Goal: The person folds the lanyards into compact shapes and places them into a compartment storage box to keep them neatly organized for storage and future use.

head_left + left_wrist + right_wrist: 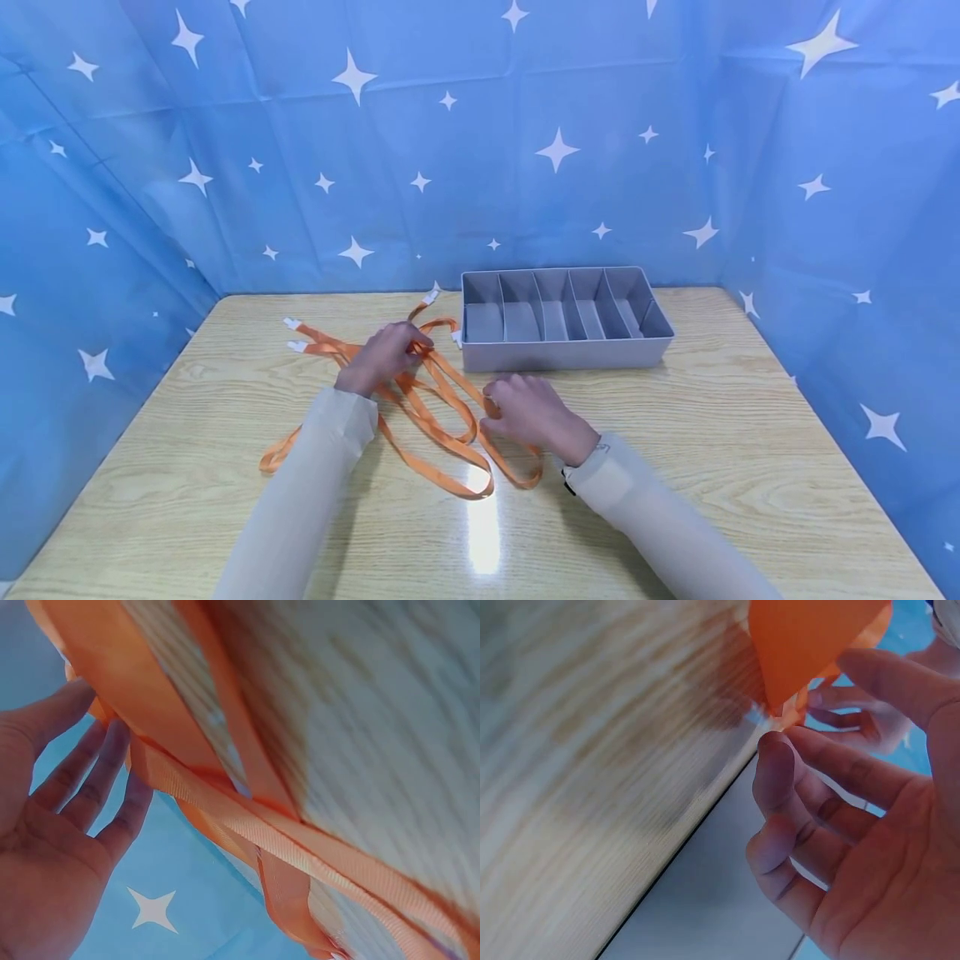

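Note:
Several orange lanyards [474, 495] with white plastic clips [297, 346] lie in overlapping loops on the table. Among their upper strands is my left hand [387, 354]; in the left wrist view its thumb and fingertips pinch the edge of an orange strap [150, 690]. To the right, my right hand [529, 410] is beside a lanyard loop, just in front of the grey box. Up close, the right hand's fingers are loosely bent, and a gap shows between thumb and index finger beside an orange strap [810, 637].
A grey divided box [567, 353] stands near the table's back edge, its compartments side by side. Blue cloth [465, 142] with white stars hangs behind and at both sides of the wood-grain table [712, 467]. One lanyard end [276, 454] reaches left past my left forearm.

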Demonstrator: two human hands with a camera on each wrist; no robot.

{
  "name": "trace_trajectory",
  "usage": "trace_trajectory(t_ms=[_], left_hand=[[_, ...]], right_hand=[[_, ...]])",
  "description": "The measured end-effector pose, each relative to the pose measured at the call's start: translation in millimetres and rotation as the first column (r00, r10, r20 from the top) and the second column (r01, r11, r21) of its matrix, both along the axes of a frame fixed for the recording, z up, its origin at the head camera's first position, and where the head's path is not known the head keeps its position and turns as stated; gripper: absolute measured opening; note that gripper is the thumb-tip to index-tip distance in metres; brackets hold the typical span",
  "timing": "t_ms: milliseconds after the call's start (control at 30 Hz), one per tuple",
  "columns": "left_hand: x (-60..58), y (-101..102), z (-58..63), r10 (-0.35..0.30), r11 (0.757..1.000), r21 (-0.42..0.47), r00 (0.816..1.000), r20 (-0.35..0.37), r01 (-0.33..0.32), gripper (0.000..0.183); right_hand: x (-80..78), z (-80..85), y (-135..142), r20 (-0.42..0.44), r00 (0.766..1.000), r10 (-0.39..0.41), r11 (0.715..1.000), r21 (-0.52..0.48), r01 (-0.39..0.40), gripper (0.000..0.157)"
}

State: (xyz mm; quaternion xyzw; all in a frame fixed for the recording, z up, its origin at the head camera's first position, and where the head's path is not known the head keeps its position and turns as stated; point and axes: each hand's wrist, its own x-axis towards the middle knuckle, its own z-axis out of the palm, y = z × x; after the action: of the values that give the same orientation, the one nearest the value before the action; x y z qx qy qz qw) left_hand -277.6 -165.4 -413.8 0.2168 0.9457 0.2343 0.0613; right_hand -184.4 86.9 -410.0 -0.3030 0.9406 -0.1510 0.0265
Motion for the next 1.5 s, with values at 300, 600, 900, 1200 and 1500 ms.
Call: trace_trajectory(t_ms=[300,600,900,1200,1500], left_hand=[[0.3,0.5,-2.3,-0.007,1.000,-0.001,1.000,-0.007,0.007,0.027],[-0.5,0.4,-3.5,-0.021,1.000,-0.005,1.000,-0.013,0.021,0.022],[0.9,2.6,-2.9,-0.010,1.000,0.015,1.000,0.024,0.010,0.019],[3.3,3.0,-3.7,-0.100,0.995,-0.018,0.993,-0.063,0.099,0.020],[4.0,3.3,-8.0,-0.121,0.993,-0.025,0.983,-0.139,0.119,0.013]], right_hand=[[2.3,-3.3,-3.5,0.012,1.000,0.001,0.999,0.040,-0.001,0.043],[4.3,-5.2,-6.1,-0.004,1.000,-0.006,1.000,0.031,0.006,0.044],[2.5,-4.6,-8.2,0.006,1.000,-0.019,1.000,0.014,0.019,0.034],[0.8,-5.0,-8.5,-0.018,1.000,-0.007,1.000,-0.020,0.007,0.038],[2.0,-4.0,-7.6,-0.037,0.999,0.014,0.999,-0.036,-0.016,0.028]])
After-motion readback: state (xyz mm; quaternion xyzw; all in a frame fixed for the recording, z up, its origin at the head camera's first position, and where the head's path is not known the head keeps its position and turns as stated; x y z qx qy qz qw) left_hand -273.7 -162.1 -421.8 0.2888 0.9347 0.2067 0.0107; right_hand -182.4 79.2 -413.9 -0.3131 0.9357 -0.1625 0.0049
